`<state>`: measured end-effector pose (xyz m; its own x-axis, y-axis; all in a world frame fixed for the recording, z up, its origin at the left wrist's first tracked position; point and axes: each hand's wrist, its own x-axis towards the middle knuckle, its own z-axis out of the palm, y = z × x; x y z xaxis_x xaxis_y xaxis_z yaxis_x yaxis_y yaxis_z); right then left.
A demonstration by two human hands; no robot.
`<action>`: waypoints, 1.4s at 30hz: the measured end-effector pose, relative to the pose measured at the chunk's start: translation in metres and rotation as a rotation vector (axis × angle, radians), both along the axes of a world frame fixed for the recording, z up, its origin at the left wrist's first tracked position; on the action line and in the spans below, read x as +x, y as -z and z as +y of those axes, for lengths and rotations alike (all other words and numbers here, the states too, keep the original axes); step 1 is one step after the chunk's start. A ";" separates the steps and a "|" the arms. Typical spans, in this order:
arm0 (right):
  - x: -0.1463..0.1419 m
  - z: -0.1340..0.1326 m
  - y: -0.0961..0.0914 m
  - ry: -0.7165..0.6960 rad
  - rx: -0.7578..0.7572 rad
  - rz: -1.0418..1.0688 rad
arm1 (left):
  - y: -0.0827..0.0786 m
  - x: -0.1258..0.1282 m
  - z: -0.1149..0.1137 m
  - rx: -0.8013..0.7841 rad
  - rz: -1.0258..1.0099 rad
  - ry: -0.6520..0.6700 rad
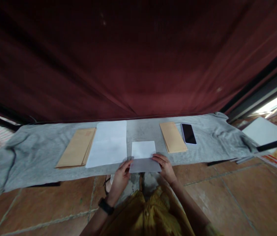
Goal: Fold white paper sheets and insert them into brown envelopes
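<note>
Looks like the left hand and right hand sit apart, each pinching one side of the creased white sheet at the grey cloth's near edge, probably to keep it nice and square.

The folded sheet is smooth, matt white paper, and the larger paper stack has the same flat, unglazed finish. Both the left envelopes and the right envelopes look like brown kraft paper, dull and lightly creased. The phone shows a smooth, dark, glass-like face. Soft, rumpled grey cloth lies under them; the dark red curtain is matt fabric with loose folds. The floor tiles look like mottled, earthy ceramic.
</note>
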<state>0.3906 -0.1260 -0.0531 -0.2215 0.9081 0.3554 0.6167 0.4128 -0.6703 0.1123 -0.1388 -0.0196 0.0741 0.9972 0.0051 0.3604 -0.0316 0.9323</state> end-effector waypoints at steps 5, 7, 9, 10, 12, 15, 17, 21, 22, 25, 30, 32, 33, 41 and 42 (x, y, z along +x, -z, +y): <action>0.001 0.003 -0.007 -0.013 -0.009 -0.037 | -0.013 0.004 0.013 0.151 0.335 0.140; 0.000 0.009 -0.013 -0.003 -0.023 -0.027 | -0.020 0.007 0.021 0.171 0.383 0.210; -0.002 0.016 -0.021 0.029 -0.025 0.031 | -0.027 0.010 0.030 0.187 0.397 0.244; -0.003 0.020 -0.026 0.044 -0.020 0.078 | -0.030 0.011 0.035 0.202 0.393 0.243; -0.004 0.029 -0.036 0.064 0.000 0.190 | -0.037 0.013 0.044 0.256 0.373 0.222; -0.005 0.038 -0.048 0.069 0.037 0.324 | -0.044 0.014 0.052 0.371 0.343 0.185; -0.006 0.040 -0.050 0.070 0.043 0.362 | -0.042 0.014 0.052 0.419 0.339 0.180; -0.005 0.038 -0.037 0.024 -0.014 0.330 | -0.024 0.012 0.048 0.412 0.368 0.198; -0.004 0.037 -0.032 0.007 -0.036 0.299 | -0.018 0.012 0.047 0.401 0.379 0.202; -0.002 0.032 -0.018 -0.019 -0.077 0.164 | -0.004 0.009 0.043 0.362 0.422 0.219; 0.004 0.027 -0.004 0.027 -0.057 -0.001 | 0.004 0.006 0.042 0.323 0.492 0.219; 0.005 0.025 -0.002 0.053 -0.047 -0.014 | 0.005 0.005 0.042 0.315 0.501 0.218; 0.005 0.025 -0.002 0.062 -0.042 -0.013 | 0.005 0.005 0.042 0.311 0.500 0.220; -0.001 0.026 -0.004 0.194 -0.032 -0.013 | 0.002 0.010 0.048 0.241 0.464 0.113; -0.003 0.026 -0.005 0.221 -0.028 -0.024 | 0.002 0.011 0.050 0.245 0.469 0.092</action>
